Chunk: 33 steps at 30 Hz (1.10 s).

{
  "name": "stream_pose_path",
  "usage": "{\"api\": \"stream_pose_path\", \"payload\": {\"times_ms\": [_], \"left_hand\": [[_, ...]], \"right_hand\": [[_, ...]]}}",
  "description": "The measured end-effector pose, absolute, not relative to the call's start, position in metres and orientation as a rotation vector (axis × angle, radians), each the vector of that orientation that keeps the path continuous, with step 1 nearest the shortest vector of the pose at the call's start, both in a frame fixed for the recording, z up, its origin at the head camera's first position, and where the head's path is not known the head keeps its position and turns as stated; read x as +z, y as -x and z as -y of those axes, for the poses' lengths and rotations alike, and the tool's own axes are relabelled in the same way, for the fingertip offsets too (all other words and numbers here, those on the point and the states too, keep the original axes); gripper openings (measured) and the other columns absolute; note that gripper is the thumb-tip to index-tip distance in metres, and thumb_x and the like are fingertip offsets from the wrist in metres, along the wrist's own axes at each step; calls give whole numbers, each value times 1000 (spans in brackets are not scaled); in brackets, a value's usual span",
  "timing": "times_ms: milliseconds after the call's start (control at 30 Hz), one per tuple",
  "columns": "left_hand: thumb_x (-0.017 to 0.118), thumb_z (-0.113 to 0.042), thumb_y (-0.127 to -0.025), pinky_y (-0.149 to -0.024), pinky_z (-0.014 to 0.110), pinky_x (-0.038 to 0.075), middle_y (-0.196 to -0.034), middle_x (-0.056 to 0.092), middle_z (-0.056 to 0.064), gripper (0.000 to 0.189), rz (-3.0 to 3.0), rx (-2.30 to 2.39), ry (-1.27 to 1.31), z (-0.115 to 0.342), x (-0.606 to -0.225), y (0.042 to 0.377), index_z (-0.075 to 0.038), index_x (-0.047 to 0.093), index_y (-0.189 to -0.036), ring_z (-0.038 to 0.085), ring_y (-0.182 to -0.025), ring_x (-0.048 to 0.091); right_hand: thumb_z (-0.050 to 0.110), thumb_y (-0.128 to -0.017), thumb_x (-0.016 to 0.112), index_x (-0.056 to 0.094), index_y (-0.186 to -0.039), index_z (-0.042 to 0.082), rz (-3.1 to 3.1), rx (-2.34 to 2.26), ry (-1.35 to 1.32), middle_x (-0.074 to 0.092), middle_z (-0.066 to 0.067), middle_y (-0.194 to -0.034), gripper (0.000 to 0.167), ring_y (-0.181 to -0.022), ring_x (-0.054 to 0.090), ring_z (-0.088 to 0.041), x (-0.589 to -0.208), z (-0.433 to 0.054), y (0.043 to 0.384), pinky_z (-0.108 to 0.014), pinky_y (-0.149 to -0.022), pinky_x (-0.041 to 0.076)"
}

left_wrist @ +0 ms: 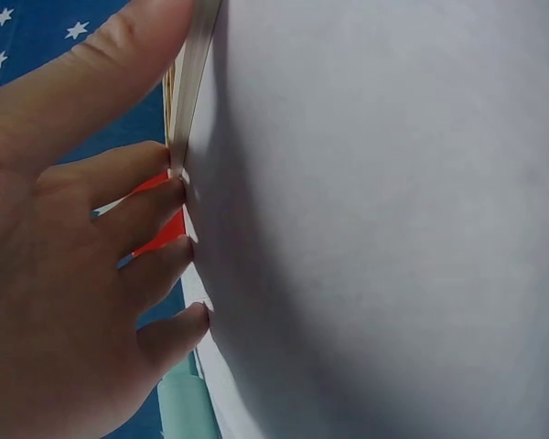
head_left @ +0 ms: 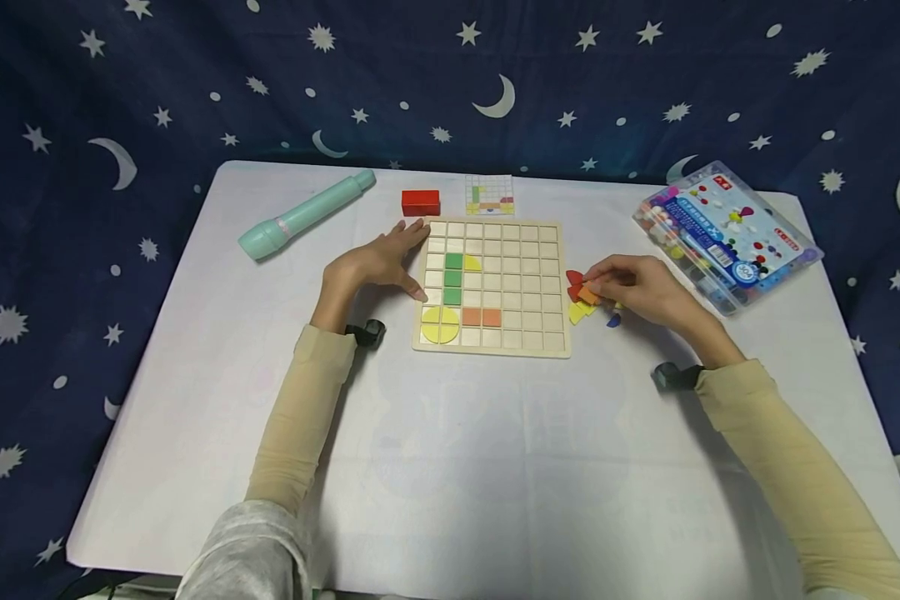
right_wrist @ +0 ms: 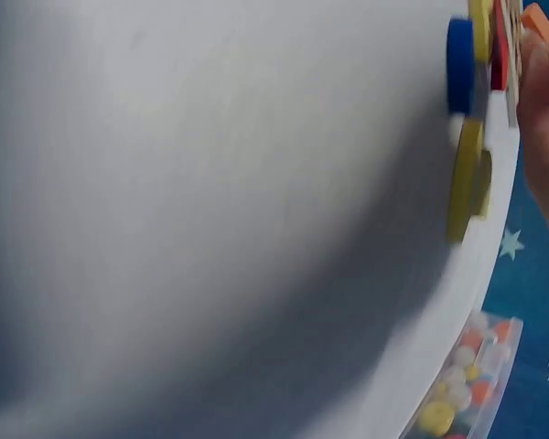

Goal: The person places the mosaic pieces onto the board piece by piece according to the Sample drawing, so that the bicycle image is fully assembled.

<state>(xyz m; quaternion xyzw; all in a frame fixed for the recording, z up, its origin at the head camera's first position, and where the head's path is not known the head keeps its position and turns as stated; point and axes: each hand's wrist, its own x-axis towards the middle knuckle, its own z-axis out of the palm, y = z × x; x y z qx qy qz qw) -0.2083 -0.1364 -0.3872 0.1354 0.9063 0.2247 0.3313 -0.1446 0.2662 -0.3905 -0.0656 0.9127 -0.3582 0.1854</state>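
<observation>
A wooden grid board (head_left: 521, 285) lies on the white table. My left hand (head_left: 378, 260) spreads along its left edge, thumb and fingertips at the rim. On the board are three green squares (head_left: 453, 278) in a column, a yellow quarter circle (head_left: 472, 264), a yellow circle of quarter pieces (head_left: 440, 325) and two orange squares (head_left: 482, 317). To the right of the board, my right hand (head_left: 637, 283) pinches an orange tile (right_wrist: 540, 26) over a small pile. Around it lie red pieces (head_left: 573, 277), yellow pieces (head_left: 579, 313) and a blue piece (head_left: 613, 320).
Behind the board sit a red block (head_left: 421, 202) and a pattern card (head_left: 489, 195) with a coloured grid. A mint-green cylinder (head_left: 307, 212) lies at the back left. At the back right is a clear plastic case (head_left: 727, 237) of coloured beads. Starry dark-blue cloth (head_left: 420, 75) hangs behind the table.
</observation>
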Motion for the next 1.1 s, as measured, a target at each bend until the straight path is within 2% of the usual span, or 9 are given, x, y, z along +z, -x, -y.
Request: {"api": "stream_pose_path", "payload": {"times_ms": [100,200,433,600,833,967,1100], "left_hand": [[92,-32,-77,-126,64,7,-175,-2,-2,121,-2367,582,-356,136,-388,210,-23,12,-167,32,-161,-7],[92,-32,-77,-127,63,7,-175,-2,-2,121,-2367,578,-363,137,-389,211,-23,12,-167,30,-161,-8],[92,-32,-77,-127,62,6,-175,-2,-3,121,-2368,580,-365,138,-389,212,-24,12,-167,27,-161,-8],[92,-32,-77,-127,63,6,-175,-1,-4,121,-2369,587,-359,138,-390,211,-24,12,-167,28,-161,-8],[92,-31,-77,-127,63,6,-175,-1,-5,120,-2368,598,-350,138,-390,210,-25,13,-167,29,-161,-8],[92,-31,-77,-127,63,6,-175,-1,-5,120,-2368,600,-345,138,-390,210,-25,13,-167,28,-161,-8],[92,-31,-76,-127,63,6,-175,0,-5,120,-2369,604,-345,138,-390,210,-25,13,-167,27,-161,-8]], "right_hand": [[14,-102,64,70,-126,4,-2492,-1123,197,72,-17,-118,27,-87,67,-14,-389,-261,143,-19,-73,56],[12,-101,65,69,-129,4,-2439,-1179,205,72,-16,-122,29,-90,69,-9,-388,-255,141,-20,-75,57],[15,-98,70,68,-131,6,-2353,-1176,177,75,-10,-111,34,-88,67,-13,-390,-237,139,-24,-73,53],[14,-96,72,67,-131,2,-2294,-1216,223,75,-13,-110,37,-89,72,-11,-395,-227,139,-20,-78,53],[20,-94,76,69,-128,5,-2276,-1186,242,76,-10,-106,38,-90,74,-14,-399,-211,139,-20,-82,51],[15,-95,75,68,-127,2,-2217,-1224,265,77,-13,-103,36,-88,78,-18,-401,-202,139,-20,-86,54],[14,-91,78,70,-123,2,-2197,-1234,303,75,-13,-99,34,-82,77,-20,-403,-195,138,-22,-80,57]]}}
